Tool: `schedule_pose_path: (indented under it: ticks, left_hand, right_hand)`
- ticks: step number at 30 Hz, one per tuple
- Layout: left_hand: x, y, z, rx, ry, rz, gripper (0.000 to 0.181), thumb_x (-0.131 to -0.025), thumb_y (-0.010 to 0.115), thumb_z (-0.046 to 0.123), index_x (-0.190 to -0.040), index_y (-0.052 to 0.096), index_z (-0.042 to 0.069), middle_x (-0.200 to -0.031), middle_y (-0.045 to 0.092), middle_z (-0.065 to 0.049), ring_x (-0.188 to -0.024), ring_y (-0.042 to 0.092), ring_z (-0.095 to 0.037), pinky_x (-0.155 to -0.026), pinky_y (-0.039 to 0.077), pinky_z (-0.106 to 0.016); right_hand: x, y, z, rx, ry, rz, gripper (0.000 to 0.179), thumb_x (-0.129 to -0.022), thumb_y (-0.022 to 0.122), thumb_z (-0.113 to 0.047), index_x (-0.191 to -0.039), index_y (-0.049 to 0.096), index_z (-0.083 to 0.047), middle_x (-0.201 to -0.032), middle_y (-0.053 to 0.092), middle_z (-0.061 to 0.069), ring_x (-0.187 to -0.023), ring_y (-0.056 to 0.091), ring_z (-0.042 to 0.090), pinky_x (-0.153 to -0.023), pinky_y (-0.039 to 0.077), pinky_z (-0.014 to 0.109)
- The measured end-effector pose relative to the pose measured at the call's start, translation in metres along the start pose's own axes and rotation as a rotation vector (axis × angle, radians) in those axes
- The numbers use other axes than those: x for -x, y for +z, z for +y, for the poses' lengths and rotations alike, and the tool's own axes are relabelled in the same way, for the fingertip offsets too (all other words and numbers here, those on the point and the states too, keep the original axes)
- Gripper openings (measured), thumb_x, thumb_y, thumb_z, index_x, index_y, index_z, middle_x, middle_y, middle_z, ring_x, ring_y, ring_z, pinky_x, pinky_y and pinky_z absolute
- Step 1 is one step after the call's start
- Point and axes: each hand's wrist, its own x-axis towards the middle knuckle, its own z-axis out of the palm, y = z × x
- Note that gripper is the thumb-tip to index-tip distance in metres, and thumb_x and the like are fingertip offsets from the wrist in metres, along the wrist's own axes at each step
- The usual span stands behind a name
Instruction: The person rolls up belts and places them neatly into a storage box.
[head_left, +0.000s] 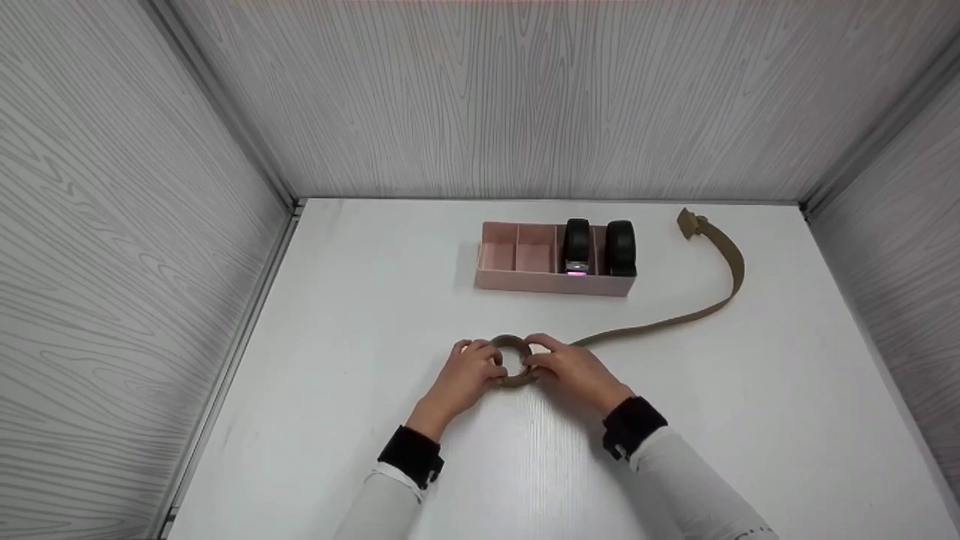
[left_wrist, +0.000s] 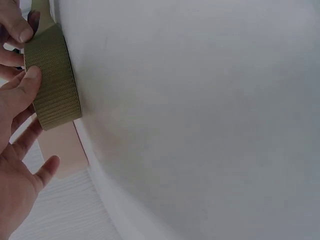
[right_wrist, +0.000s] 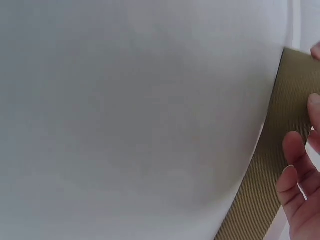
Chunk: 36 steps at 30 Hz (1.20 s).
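In the head view, a khaki webbing belt stands on edge on the white table, its near part wound into a ring-shaped coil (head_left: 513,381). My left hand (head_left: 466,373) grips the coil's left side, thumb inside the ring. On the right side my right hand (head_left: 574,367) pinches the coil where the loose strap (head_left: 735,274) leaves it. That strap curves away to the back right and finishes in a folded end (head_left: 688,223). The left wrist view shows the ribbed coil (left_wrist: 55,80) between both hands; the right wrist view shows fingers on the flat strap (right_wrist: 270,160).
Behind the hands is a pink divided box (head_left: 555,283). A black roll with a metal buckle (head_left: 577,240) and another black roll (head_left: 620,247) stand in its two right compartments. Grey wood-grain panels (head_left: 480,97) wall the table at the back and sides.
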Motion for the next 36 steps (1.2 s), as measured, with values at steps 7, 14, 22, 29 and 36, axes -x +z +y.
schedule_pose_path:
  ticks: [7,14,22,29,36]
  left_hand:
    - [-0.003,0.000,-0.003,0.069,-0.009,-0.047,0.009,-0.084,0.065,0.021,-0.090,0.070,0.022,-0.100,0.058,0.007,-0.113,0.045,-0.014,-0.093,0.034,-0.042]
    - [-0.001,0.002,0.011,0.056,0.001,0.010,0.011,-0.082,0.066,0.023,-0.091,0.069,0.018,-0.093,0.060,0.006,-0.098,0.052,-0.014,-0.082,0.041,-0.038]
    - [0.000,0.002,0.010,0.100,0.064,0.005,0.009,-0.078,0.070,0.023,-0.087,0.072,0.022,-0.089,0.061,0.009,-0.094,0.053,-0.012,-0.080,0.041,-0.036]
    - [0.000,0.003,0.003,0.129,0.085,0.021,0.008,-0.078,0.070,0.020,-0.086,0.072,0.020,-0.093,0.060,0.007,-0.105,0.050,-0.013,-0.085,0.039,-0.039]
    - [-0.001,0.004,0.009,0.049,0.046,0.051,0.010,-0.080,0.069,0.018,-0.089,0.071,0.017,-0.097,0.061,0.005,-0.115,0.046,-0.014,-0.097,0.030,-0.050]
  right_hand:
    - [-0.001,0.000,0.002,0.020,-0.044,-0.026,0.012,-0.084,0.063,-0.009,-0.095,0.066,-0.013,-0.107,0.056,-0.001,-0.085,0.056,0.012,-0.069,0.046,0.025]
    - [0.001,0.008,-0.013,-0.013,0.019,-0.058,0.010,-0.084,0.063,-0.015,-0.094,0.065,-0.015,-0.090,0.052,-0.006,-0.077,0.049,0.007,-0.066,0.043,0.021]
    - [0.009,0.001,-0.006,0.023,-0.055,-0.012,0.017,-0.081,0.068,-0.015,-0.098,0.068,-0.013,-0.108,0.056,-0.001,-0.079,0.057,0.010,-0.064,0.047,0.024]
    - [0.010,0.001,0.000,0.039,-0.016,-0.060,0.013,-0.086,0.062,-0.015,-0.098,0.066,-0.015,-0.107,0.055,-0.004,-0.078,0.055,0.009,-0.065,0.046,0.023]
    - [0.009,0.006,-0.010,0.052,0.000,-0.045,0.008,-0.084,0.064,-0.013,-0.091,0.063,-0.016,-0.089,0.051,-0.007,-0.074,0.051,0.006,-0.064,0.044,0.021]
